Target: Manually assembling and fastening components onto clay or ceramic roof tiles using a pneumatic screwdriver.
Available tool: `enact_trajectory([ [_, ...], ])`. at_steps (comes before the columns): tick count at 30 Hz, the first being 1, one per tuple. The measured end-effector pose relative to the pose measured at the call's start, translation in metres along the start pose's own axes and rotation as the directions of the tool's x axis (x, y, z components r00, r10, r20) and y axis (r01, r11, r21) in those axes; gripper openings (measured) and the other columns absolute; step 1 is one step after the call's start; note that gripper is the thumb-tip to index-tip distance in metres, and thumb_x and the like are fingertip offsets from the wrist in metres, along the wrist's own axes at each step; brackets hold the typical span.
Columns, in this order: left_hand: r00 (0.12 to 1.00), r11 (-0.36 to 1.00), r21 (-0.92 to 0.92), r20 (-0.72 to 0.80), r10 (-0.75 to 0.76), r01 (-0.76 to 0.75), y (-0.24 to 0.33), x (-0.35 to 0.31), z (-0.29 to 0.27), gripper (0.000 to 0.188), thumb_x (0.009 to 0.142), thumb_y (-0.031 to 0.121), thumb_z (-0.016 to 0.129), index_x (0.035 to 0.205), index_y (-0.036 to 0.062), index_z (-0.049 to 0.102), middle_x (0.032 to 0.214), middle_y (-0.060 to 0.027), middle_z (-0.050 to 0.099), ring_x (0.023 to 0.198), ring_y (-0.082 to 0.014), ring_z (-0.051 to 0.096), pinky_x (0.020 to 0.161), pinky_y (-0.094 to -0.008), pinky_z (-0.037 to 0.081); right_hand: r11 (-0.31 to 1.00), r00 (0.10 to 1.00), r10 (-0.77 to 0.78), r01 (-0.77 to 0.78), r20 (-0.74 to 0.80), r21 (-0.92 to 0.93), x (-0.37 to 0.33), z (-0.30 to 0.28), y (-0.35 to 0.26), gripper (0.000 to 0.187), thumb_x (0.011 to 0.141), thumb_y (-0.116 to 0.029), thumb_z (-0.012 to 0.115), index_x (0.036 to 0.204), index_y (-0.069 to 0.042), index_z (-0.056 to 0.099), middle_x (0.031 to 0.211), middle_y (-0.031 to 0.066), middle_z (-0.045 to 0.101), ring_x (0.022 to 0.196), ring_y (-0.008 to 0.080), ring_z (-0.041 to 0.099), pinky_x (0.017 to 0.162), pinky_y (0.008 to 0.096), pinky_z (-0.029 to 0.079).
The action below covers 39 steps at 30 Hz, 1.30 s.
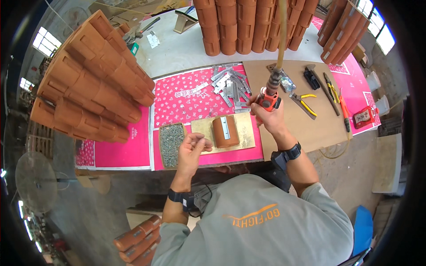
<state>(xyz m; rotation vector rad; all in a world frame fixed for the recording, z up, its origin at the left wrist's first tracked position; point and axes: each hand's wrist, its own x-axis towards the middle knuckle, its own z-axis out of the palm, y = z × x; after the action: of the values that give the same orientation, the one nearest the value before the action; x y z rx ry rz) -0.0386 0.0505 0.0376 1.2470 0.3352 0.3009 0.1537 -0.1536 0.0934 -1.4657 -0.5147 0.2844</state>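
The brown block (225, 131) lies on a brass-coloured plate (245, 133) (its long axis runs away from the person), between both hands. The right hand (265, 116) is closed around an orange drill (269, 98), held upright just beside the block. The left hand (192, 150) pinches a small screw (205, 141), fingers nearly closed, beside the tray of screws (171, 138).

Your tabletop (186, 48) carries pink sheets (177, 99), a brown board (284, 128), screw tray (171, 138), metal brackets (230, 84), pliers (304, 102) and stacked terracotta pieces (248, 26).
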Motion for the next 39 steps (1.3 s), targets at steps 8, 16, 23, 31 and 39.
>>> enact_trajectory([
  [8,0.990,0.997,0.005,0.119,-0.079,0.079,-0.017,-0.003,0.029,0.022,0.096,0.003,0.060,0.117,-0.0044,0.060,0.104,-0.0148,0.070,0.099,-0.0194,0.069,0.087,-0.0307,0.057,0.946,0.974,-0.030,-0.045,0.226,0.321,-0.004,0.056,-0.082,0.025,0.078,0.005,0.063,0.102,0.002,0.061,0.092,0.0104,0.069,0.071,0.0128,0.064,0.064,0.0268,0.055],
  [16,0.997,1.000,-0.016,0.081,0.017,-0.016,-0.022,-0.011,0.048,0.016,0.099,0.006,0.056,0.111,-0.0048,0.058,0.107,-0.0134,0.070,0.100,-0.0182,0.068,0.089,-0.0301,0.056,0.929,0.973,-0.090,0.005,0.212,0.370,-0.006,0.073,-0.071,0.014,0.083,-0.003,0.066,0.094,0.000,0.058,0.087,0.0117,0.064,0.068,0.0145,0.063,0.061,0.0265,0.053],
  [23,0.997,0.999,0.000,0.065,0.044,-0.044,-0.022,-0.016,0.055,0.014,0.099,0.008,0.057,0.106,-0.0039,0.058,0.104,-0.0125,0.071,0.098,-0.0157,0.068,0.087,-0.0285,0.055,0.905,0.975,-0.104,0.010,0.197,0.426,-0.009,0.074,-0.069,0.014,0.084,-0.004,0.066,0.093,-0.001,0.057,0.087,0.0114,0.064,0.066,0.0131,0.063,0.060,0.0258,0.052],
  [31,0.993,0.971,0.206,0.052,0.110,-0.118,-0.017,-0.018,0.058,0.010,0.097,0.006,0.059,0.101,-0.0035,0.059,0.100,-0.0126,0.071,0.095,-0.0158,0.068,0.084,-0.0270,0.054,0.894,0.982,-0.097,0.015,0.160,0.448,-0.012,0.073,-0.065,0.013,0.084,0.000,0.067,0.094,0.001,0.059,0.084,0.0083,0.065,0.066,0.0117,0.063,0.059,0.0255,0.053],
  [39,0.991,0.931,0.350,-0.048,0.126,-0.101,-0.018,-0.022,0.059,0.011,0.092,0.009,0.068,0.097,0.0000,0.065,0.088,-0.0061,0.072,0.075,-0.0092,0.063,0.072,-0.0231,0.051,0.900,0.982,-0.069,-0.016,0.178,0.435,-0.016,0.073,-0.063,0.012,0.083,0.002,0.065,0.092,0.002,0.058,0.084,0.0085,0.065,0.066,0.0123,0.063,0.059,0.0267,0.053],
])
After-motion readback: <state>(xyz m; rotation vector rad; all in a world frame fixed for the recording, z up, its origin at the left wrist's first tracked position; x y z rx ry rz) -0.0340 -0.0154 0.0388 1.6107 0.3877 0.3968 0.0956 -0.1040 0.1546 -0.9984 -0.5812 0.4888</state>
